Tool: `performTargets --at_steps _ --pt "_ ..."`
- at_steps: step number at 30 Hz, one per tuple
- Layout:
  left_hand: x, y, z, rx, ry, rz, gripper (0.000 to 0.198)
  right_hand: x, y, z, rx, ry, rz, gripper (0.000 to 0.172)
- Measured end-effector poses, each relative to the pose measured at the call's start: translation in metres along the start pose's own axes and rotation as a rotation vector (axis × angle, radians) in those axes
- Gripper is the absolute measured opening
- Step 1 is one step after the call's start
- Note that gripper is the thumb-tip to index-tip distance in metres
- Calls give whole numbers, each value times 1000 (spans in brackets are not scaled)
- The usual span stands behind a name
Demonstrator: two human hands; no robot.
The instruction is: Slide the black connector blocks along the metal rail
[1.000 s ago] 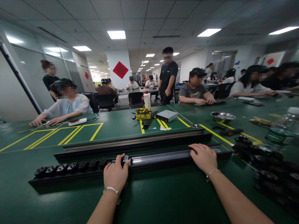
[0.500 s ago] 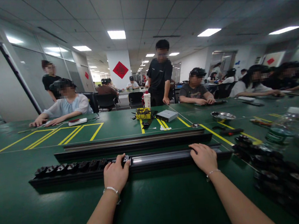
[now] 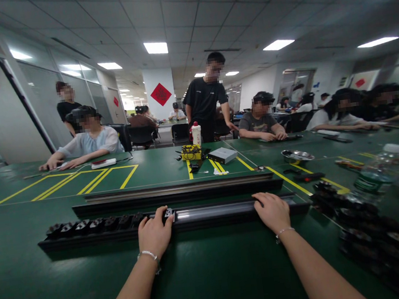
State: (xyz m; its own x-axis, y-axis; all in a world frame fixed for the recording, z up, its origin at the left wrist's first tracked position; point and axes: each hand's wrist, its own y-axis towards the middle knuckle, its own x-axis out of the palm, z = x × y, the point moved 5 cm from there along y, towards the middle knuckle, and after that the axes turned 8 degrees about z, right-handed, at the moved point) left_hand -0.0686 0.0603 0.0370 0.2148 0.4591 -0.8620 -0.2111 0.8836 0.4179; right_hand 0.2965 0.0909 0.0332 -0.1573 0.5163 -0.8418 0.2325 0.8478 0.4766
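Observation:
A long black rail (image 3: 211,214) lies across the green table (image 3: 57,293) in front of me. Several small black blocks (image 3: 92,225) sit in a row along its left part. My left hand (image 3: 155,232) rests on the rail with its fingers curled over a small black block (image 3: 168,214) at the end of that row. My right hand (image 3: 272,211) lies on the rail further right, fingers curled over its top edge. A second long black rail (image 3: 175,192) lies parallel just behind the first.
A pile of loose black blocks (image 3: 369,230) and a plastic bottle (image 3: 373,174) lie at my right. Further back are a yellow box (image 3: 191,151), a grey box (image 3: 222,154) and a metal dish (image 3: 297,155). Seated people work across the table; one stands behind it.
My hands and the rails have stayed still. The standing person in black behind the table has stepped to the left.

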Motion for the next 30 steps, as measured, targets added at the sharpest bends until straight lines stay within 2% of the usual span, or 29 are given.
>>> performTargets --at_steps 7,14,30 --pt "2 -1 -1 11 13 16 46 1 1 1 8 1 -25 41" --pt "1 -1 1 23 19 20 46 1 0 0 7 6 4 39" --pt "1 1 -1 0 -54 -18 41 1 0 1 14 4 -14 40"
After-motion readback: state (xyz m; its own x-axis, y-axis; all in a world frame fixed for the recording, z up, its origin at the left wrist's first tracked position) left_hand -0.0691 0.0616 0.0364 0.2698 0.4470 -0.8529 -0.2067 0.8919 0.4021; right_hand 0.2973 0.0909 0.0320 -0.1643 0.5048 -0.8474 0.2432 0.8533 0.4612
